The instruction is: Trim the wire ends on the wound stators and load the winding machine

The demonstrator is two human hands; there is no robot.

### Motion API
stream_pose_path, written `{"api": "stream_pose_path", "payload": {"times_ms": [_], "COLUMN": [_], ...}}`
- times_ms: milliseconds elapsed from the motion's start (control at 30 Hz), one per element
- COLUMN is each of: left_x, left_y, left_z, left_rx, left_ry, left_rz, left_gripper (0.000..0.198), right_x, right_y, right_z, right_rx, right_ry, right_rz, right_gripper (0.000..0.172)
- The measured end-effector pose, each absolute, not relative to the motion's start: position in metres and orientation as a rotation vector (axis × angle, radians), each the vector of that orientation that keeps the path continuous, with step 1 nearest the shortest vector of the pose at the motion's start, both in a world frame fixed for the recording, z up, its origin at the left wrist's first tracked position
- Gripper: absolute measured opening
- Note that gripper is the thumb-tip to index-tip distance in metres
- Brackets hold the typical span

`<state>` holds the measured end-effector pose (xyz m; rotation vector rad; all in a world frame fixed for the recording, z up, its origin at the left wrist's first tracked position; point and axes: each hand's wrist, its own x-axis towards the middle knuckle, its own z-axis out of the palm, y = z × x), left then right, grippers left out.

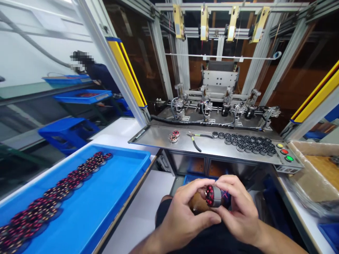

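Observation:
Over my lap, both hands hold a wound motor stator (216,196) with a grey outer ring and red wire coils facing left. My left hand (189,215) curves round its left side, with the fingertips by the rim and the thumb below. My right hand (239,208) grips the right side, its index finger on top and thumb underneath. Behind the ring, a reddish and blue part shows between the right fingers; its kind is unclear. Beyond the hands, nippers (195,140) with yellow-green and black handles lie spread on the metal ledge (156,137), near two red-wound stators (174,135).
Several black unwound stators (249,143) cover the ledge's right side, by the push buttons (284,151). A winding machine (219,84) stands behind. At left, a blue tray (106,197) holds rows of wound stators (66,183). A lined carton (315,176) is at right. One person (102,76) sits far left.

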<state>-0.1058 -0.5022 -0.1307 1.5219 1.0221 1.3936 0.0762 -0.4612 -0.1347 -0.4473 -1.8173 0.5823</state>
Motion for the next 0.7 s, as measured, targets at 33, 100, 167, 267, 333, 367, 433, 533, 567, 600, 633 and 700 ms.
{"api": "stream_pose_path", "payload": {"times_ms": [33,100,167,267,333,367,433,533,567,600,633,700], "left_x": [-0.104,-0.101,-0.101,-0.102,-0.101,-0.100,-0.100,-0.100,-0.100,-0.101,-0.101,-0.101], "left_y": [-0.502,-0.501,-0.499,-0.498,-0.499,-0.499,-0.501,-0.503,-0.503,-0.503,-0.503,-0.503], "left_z": [-0.130,-0.130,-0.129,-0.125,-0.122,-0.121,-0.120,-0.121,-0.121,-0.121,-0.121,-0.120], "left_rx": [1.505,1.518,1.609,1.825,1.950,1.992,2.042,2.137,2.190,2.246,2.300,2.379], "left_ry": [1.013,1.016,1.059,1.156,1.209,1.236,1.300,1.358,1.359,1.352,1.341,1.321], "left_rz": [1.386,1.396,1.437,1.555,1.598,1.598,1.579,1.595,1.608,1.621,1.627,1.625], "left_gripper": [0.050,0.045,0.042,0.046,0.047,0.046,0.045,0.042,0.040,0.038,0.037,0.035], "right_x": [0.077,0.079,0.083,0.090,0.094,0.096,0.099,0.101,0.100,0.098,0.095,0.089], "right_y": [-0.461,-0.462,-0.461,-0.459,-0.458,-0.458,-0.458,-0.461,-0.462,-0.464,-0.466,-0.468], "right_z": [-0.135,-0.133,-0.129,-0.122,-0.119,-0.117,-0.116,-0.112,-0.109,-0.106,-0.102,-0.094], "right_rx": [-0.442,-0.428,-0.412,-0.388,-0.424,-0.467,-0.567,-0.585,-0.567,-0.557,-0.559,-0.581], "right_ry": [-1.827,-1.858,-1.898,-1.910,-1.877,-1.856,-1.799,-1.780,-1.812,-1.865,-1.929,-2.033], "right_rz": [0.549,0.539,0.602,0.699,0.755,0.801,0.891,0.868,0.806,0.733,0.664,0.564], "right_gripper": [0.055,0.058,0.057,0.043,0.024,0.016,0.012,0.012,0.020,0.027,0.027,0.013]}}
